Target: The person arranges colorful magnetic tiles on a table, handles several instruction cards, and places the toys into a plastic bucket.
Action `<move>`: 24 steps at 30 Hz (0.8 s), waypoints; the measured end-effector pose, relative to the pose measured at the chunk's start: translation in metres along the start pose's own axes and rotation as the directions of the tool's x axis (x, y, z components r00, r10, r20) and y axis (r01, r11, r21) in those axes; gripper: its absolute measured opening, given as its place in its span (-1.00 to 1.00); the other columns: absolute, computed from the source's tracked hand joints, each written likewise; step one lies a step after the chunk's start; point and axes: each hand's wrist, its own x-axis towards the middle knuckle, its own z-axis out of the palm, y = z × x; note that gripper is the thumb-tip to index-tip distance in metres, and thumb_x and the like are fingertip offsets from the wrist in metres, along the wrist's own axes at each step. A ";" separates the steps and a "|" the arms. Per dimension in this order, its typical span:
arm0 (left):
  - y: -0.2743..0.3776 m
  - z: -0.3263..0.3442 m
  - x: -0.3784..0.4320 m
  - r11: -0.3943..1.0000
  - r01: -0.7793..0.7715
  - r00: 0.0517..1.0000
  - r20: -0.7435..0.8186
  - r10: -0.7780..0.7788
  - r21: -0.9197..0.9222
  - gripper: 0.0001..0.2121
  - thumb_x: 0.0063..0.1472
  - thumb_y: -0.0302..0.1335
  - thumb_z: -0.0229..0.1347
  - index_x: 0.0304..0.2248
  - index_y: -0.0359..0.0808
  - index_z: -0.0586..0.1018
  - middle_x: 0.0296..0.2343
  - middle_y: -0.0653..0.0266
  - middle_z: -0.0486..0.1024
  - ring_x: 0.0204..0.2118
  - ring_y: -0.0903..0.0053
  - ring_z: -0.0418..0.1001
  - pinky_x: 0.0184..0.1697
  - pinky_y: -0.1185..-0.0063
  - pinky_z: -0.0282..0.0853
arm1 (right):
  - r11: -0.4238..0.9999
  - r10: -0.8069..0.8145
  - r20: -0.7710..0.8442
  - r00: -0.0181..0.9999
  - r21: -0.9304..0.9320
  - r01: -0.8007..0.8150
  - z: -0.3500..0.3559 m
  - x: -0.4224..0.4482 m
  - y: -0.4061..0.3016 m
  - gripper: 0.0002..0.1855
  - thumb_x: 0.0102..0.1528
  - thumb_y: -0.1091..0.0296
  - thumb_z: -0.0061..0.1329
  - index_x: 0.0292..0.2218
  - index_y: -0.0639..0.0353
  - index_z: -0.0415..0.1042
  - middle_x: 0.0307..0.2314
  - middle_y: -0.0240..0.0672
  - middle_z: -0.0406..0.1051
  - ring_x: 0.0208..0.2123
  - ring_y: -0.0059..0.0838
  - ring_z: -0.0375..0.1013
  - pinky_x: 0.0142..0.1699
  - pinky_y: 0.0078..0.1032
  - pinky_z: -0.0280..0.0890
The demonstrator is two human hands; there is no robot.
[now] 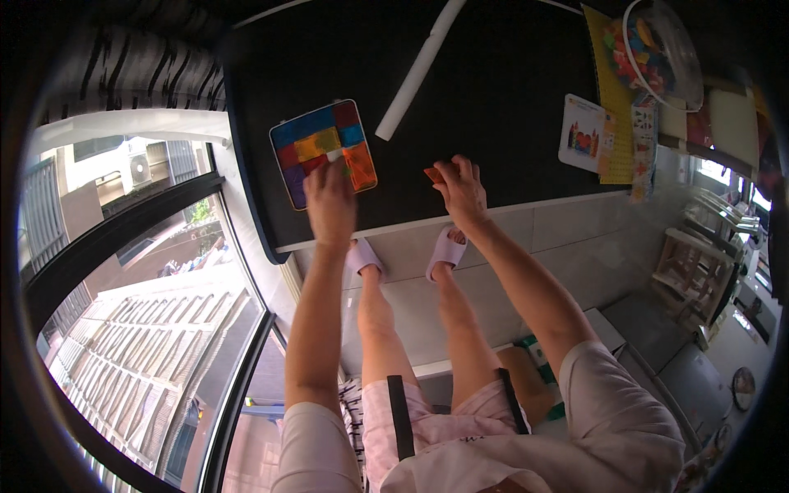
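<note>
A shallow white-rimmed tray (272, 139) of flat coloured tiles lies at the left of the black tabletop. Blue, red, yellow, purple and orange tiles fill most of it, and a small pale patch shows near its middle. My left hand (333, 200) is blurred over the tray's near side and covers some tiles. A bit of green shows beside its fingers, but whether they hold it is unclear. To the right, close above the table's front edge, my right hand (461, 190) pinches a small orange tile (434, 175) between thumb and fingers.
A long white tube (414, 80) lies beyond the hands. At the right are a card with a castle picture (582, 137), a yellow sheet (607, 80) and a clear bucket of colourful pieces (644, 58). The table's front edge (394, 224) runs before me; a window (154, 345) is at left.
</note>
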 end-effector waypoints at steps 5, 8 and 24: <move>-0.044 -0.029 -0.013 0.988 -0.091 0.993 0.091 0.080 0.126 -0.67 -0.05 -0.45 0.08 -0.21 -0.22 0.40 -0.29 0.14 0.32 -0.26 0.27 0.27 -0.22 0.46 0.26 | 0.993 0.023 -0.002 1.000 0.113 -0.022 0.012 0.010 -0.031 -0.59 -0.13 0.34 0.03 -0.20 0.03 0.24 -0.26 -0.25 0.11 -0.28 -0.26 0.23 -0.25 -0.48 0.29; -0.054 -0.036 -0.026 0.998 0.001 1.000 0.020 -0.002 0.061 -0.65 -0.07 -0.43 0.11 -0.22 -0.22 0.41 -0.27 0.15 0.32 -0.22 0.26 0.27 -0.19 0.46 0.24 | 0.795 0.118 0.073 0.990 0.590 -0.138 0.008 0.028 -0.055 -0.58 -0.12 0.35 0.02 -0.20 0.07 0.22 -0.28 -0.22 0.16 -0.26 -0.29 0.23 -0.21 -0.47 0.26; -0.072 -0.018 -0.034 0.974 0.181 0.979 -0.073 -0.192 -0.138 -0.47 -0.07 -0.42 0.11 -0.07 -0.28 0.23 -0.17 0.03 0.22 -0.13 0.22 0.24 -0.13 0.47 0.21 | 0.947 0.137 -0.143 0.980 0.309 -0.088 0.027 0.054 -0.115 -0.58 -0.13 0.43 -0.01 -0.18 0.23 0.24 -0.45 -0.19 0.28 -0.37 -0.21 0.31 -0.26 -0.41 0.26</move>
